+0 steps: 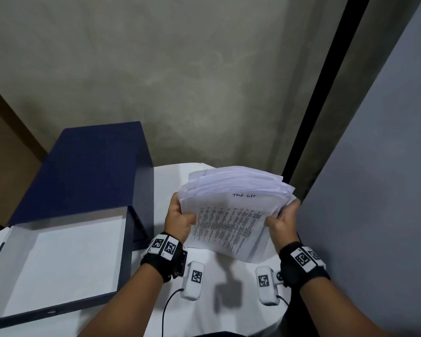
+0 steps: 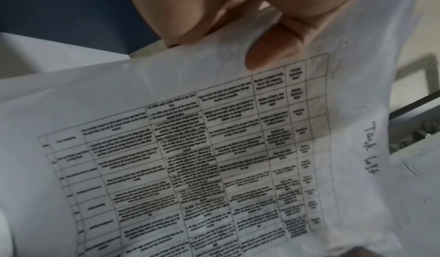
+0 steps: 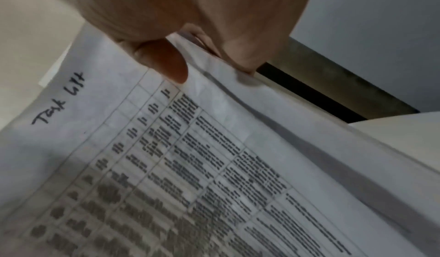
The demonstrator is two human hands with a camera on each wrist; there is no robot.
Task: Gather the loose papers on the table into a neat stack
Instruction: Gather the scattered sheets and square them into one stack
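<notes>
A thick bundle of white papers (image 1: 231,212) is held up above the white table (image 1: 216,276), tilted toward me, its far edges fanned and uneven. The front sheet carries a printed table and a handwritten note at the top. My left hand (image 1: 180,220) grips the bundle's left edge, thumb on the front sheet (image 2: 214,148). My right hand (image 1: 283,221) grips the right edge, thumb pressed on the front sheet (image 3: 166,167) and fingers behind. The sheets behind the front one are mostly hidden.
An open dark blue box (image 1: 66,251) with a pale lining lies on the table to the left, its lid (image 1: 88,171) standing up behind it. A grey wall panel (image 1: 374,190) stands close on the right. A concrete wall is behind the table.
</notes>
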